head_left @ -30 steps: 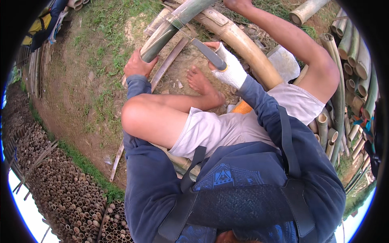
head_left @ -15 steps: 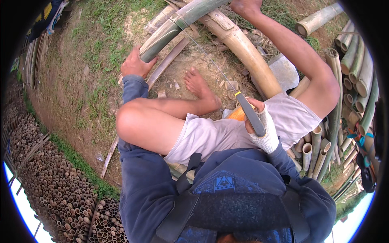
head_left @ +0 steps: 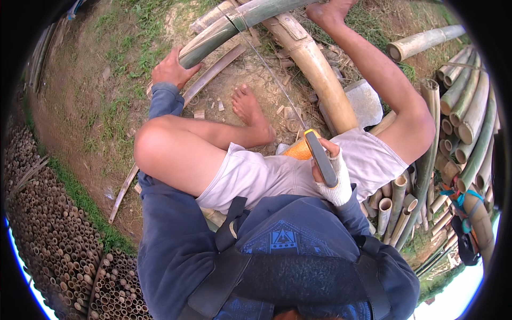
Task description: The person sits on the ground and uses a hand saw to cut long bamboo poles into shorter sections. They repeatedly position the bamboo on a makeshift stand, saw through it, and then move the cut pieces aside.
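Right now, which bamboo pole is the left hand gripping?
The green pole crossing the thick tan pole; the left hand holds its end, and only it meets the saw blade.

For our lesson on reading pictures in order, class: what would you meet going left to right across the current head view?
Stacked round brown bamboo tubes, ungloved left hand, bare left foot, white-knit-gloved right hand, piled long green-brown bamboo poles.

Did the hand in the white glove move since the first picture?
Yes. The right hand moved back toward the body, away from the green bamboo and past the near end of the thick tan bamboo.
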Action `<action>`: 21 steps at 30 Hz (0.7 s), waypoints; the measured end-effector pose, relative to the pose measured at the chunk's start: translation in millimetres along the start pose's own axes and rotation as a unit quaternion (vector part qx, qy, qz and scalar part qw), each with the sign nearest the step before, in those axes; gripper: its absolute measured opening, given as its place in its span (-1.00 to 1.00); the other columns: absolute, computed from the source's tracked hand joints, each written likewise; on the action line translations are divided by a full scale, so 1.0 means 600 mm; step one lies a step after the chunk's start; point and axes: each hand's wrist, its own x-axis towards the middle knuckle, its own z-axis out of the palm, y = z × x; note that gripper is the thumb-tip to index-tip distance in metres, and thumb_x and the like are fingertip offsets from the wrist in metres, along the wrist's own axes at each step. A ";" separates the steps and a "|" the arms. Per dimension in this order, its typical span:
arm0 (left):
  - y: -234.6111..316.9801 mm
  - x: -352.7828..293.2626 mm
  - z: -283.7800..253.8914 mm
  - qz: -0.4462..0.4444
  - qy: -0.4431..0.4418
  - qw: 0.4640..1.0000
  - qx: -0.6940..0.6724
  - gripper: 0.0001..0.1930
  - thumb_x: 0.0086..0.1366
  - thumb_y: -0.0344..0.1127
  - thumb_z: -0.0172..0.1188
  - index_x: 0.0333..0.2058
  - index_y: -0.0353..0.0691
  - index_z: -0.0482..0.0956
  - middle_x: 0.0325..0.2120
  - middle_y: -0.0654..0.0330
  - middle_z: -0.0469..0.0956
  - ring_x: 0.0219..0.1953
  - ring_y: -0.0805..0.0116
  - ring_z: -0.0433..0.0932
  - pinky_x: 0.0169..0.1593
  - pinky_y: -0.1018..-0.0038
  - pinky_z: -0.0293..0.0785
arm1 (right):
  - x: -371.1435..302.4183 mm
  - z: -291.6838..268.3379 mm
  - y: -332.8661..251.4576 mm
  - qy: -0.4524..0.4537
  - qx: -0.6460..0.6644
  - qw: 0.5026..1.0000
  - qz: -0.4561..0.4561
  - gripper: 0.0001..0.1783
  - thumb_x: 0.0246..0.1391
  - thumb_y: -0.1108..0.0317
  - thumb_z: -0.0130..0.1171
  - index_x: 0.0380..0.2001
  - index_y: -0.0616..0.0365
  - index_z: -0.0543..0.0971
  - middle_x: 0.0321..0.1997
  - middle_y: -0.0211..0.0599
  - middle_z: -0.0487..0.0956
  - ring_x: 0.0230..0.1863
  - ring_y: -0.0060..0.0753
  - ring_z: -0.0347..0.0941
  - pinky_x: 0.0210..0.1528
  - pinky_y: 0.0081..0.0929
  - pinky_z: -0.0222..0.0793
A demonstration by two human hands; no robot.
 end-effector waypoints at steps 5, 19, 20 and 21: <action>0.000 -0.001 0.004 -0.004 0.012 1.000 0.009 -0.02 0.06 0.56 0.36 0.31 0.02 0.51 0.04 0.04 0.72 0.00 -0.02 0.74 0.09 0.09 0.66 | 0.080 0.041 -0.001 0.005 0.055 0.998 0.017 -0.32 0.06 0.61 0.20 0.31 0.18 0.42 0.17 -0.13 0.57 0.01 -0.28 0.58 0.15 -0.42 0.46; -0.096 -0.095 0.060 -0.160 -0.014 0.975 -0.155 -0.10 0.02 0.37 0.54 0.17 -0.19 0.62 -0.09 -0.09 0.75 -0.05 0.00 0.75 0.05 0.16 0.63 | 0.198 0.188 0.136 -0.003 0.003 1.000 -0.027 -0.20 -0.01 0.46 0.41 0.37 0.03 0.44 0.14 0.01 0.59 0.13 0.05 0.60 0.18 -0.16 0.53; -0.098 -0.104 0.068 -0.150 -0.019 0.963 -0.224 -0.11 0.02 0.35 0.56 0.14 -0.24 0.63 -0.11 -0.07 0.76 -0.07 0.05 0.75 0.04 0.20 0.63 | 0.196 0.200 0.152 -0.033 -0.037 0.998 -0.038 -0.17 -0.02 0.43 0.41 0.38 0.00 0.43 0.13 0.04 0.57 0.14 0.12 0.56 0.20 -0.09 0.50; -0.101 -0.114 0.073 -0.149 -0.023 0.947 -0.285 -0.13 0.02 0.32 0.59 0.10 -0.28 0.65 -0.13 -0.06 0.76 -0.09 0.10 0.75 0.03 0.23 0.63 | 0.197 0.214 0.163 -0.040 -0.074 0.995 -0.052 -0.15 -0.02 0.40 0.42 0.40 -0.02 0.41 0.13 0.06 0.55 0.15 0.19 0.53 0.23 -0.01 0.47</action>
